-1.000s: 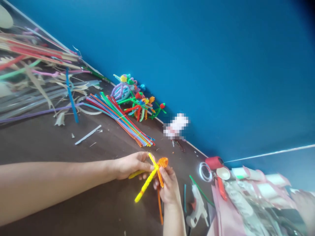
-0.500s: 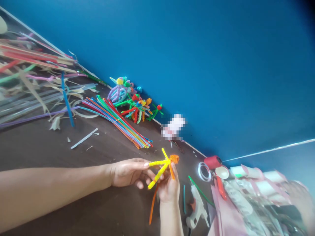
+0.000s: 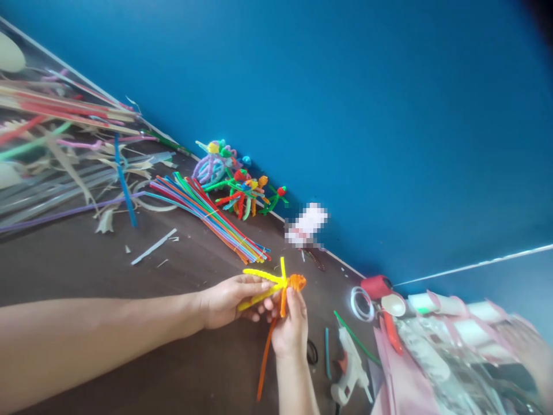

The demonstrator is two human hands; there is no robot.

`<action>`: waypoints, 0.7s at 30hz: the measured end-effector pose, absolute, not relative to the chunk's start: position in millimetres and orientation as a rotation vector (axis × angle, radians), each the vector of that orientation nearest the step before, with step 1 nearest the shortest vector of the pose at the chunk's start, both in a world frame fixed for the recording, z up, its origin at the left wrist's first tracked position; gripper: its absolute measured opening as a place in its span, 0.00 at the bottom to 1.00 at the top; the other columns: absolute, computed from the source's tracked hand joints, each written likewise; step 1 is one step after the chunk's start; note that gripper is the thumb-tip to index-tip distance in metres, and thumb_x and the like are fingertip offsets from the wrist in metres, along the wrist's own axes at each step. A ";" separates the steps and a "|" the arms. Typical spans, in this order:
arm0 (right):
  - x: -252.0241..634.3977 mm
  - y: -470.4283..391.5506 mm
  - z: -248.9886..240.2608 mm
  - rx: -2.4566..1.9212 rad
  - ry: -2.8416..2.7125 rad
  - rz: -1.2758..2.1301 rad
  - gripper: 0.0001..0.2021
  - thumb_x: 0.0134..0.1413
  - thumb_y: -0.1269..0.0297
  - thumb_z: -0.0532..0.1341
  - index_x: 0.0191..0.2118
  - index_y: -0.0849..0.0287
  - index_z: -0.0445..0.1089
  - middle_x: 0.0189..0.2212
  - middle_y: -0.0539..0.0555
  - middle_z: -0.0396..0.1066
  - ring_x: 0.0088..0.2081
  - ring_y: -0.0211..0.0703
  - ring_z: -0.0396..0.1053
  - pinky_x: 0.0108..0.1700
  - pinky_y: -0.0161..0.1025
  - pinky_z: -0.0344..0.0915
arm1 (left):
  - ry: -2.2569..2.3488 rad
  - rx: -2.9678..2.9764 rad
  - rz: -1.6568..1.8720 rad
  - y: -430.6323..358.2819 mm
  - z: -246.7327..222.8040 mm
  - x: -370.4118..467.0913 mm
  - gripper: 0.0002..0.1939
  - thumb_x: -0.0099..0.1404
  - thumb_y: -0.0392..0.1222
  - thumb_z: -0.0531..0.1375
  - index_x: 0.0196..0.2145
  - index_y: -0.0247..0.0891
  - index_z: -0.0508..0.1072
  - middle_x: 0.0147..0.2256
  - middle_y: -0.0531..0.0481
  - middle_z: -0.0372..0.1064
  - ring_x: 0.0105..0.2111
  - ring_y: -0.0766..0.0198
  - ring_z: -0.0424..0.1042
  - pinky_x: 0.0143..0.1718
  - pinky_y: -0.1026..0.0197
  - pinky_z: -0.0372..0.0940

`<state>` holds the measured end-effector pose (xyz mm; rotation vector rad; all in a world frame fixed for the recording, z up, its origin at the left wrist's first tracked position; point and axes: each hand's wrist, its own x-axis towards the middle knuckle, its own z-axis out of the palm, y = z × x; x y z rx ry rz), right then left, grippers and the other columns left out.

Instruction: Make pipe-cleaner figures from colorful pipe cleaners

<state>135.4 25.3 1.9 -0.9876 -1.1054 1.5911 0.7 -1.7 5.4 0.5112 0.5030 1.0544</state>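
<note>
Between my hands is a small pipe-cleaner figure (image 3: 281,283) with yellow limbs and a coiled orange head (image 3: 297,282). My left hand (image 3: 235,297) is closed, its thumb and fingers pinching the figure's yellow legs. My right hand (image 3: 292,328) grips the figure just below the head, with the thumb beside a short orange limb. A long orange pipe-cleaner end (image 3: 265,363) hangs down from my right hand, its upper part hidden by the fingers.
Beyond my hands lie a bundle of coloured pipe cleaners (image 3: 211,216) and several finished figures (image 3: 244,184) along the blue wall. To the right are a glue gun (image 3: 352,366), a tape roll (image 3: 362,304) and plastic packs (image 3: 432,346). Scraps and strips (image 3: 64,167) clutter the left.
The figure has shifted slightly left and turned, so its yellow legs now point left into my left hand. My left fingers have closed over the legs. The view has moved a little.
</note>
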 end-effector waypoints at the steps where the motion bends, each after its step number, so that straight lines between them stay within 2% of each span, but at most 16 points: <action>1: 133.5 24.2 2.0 -0.985 -1.118 1.611 0.11 0.48 0.56 0.56 0.23 0.58 0.64 0.14 0.45 0.62 0.15 0.33 0.59 0.16 0.30 0.53 | 0.515 0.505 1.052 -1.1 5.1 0.7 0.12 0.54 0.45 0.58 0.29 0.32 0.71 0.25 0.49 0.67 0.26 0.68 0.65 0.24 0.69 0.59; 5: 130.6 21.6 2.1 -1.010 -1.180 1.598 0.09 0.47 0.58 0.58 0.26 0.58 0.65 0.14 0.44 0.60 0.15 0.32 0.58 0.15 0.29 0.51 | 0.548 0.520 1.050 -0.3 3.8 1.0 0.12 0.54 0.45 0.58 0.30 0.32 0.71 0.26 0.49 0.67 0.25 0.69 0.66 0.26 0.68 0.60; 10: 137.2 23.2 1.0 -1.103 -1.360 1.395 0.12 0.48 0.58 0.57 0.22 0.61 0.64 0.14 0.45 0.59 0.15 0.31 0.55 0.15 0.29 0.50 | 0.665 0.678 1.069 -0.2 4.4 -0.5 0.12 0.53 0.46 0.58 0.28 0.33 0.71 0.26 0.50 0.67 0.25 0.69 0.65 0.25 0.68 0.58; 15: 143.5 25.5 1.9 -1.123 -1.488 1.363 0.11 0.49 0.57 0.56 0.27 0.61 0.67 0.14 0.44 0.57 0.14 0.30 0.52 0.15 0.29 0.48 | 0.727 0.901 0.978 1.1 5.0 -5.0 0.17 0.54 0.51 0.56 0.31 0.33 0.72 0.28 0.48 0.68 0.31 0.65 0.65 0.30 0.65 0.60; 21: 145.5 25.0 0.3 -1.157 -1.529 1.357 0.11 0.47 0.57 0.57 0.26 0.61 0.66 0.14 0.43 0.55 0.13 0.29 0.50 0.14 0.29 0.48 | 0.898 0.836 1.064 4.1 2.7 -5.1 0.17 0.48 0.49 0.60 0.34 0.35 0.72 0.31 0.50 0.68 0.31 0.65 0.64 0.31 0.65 0.59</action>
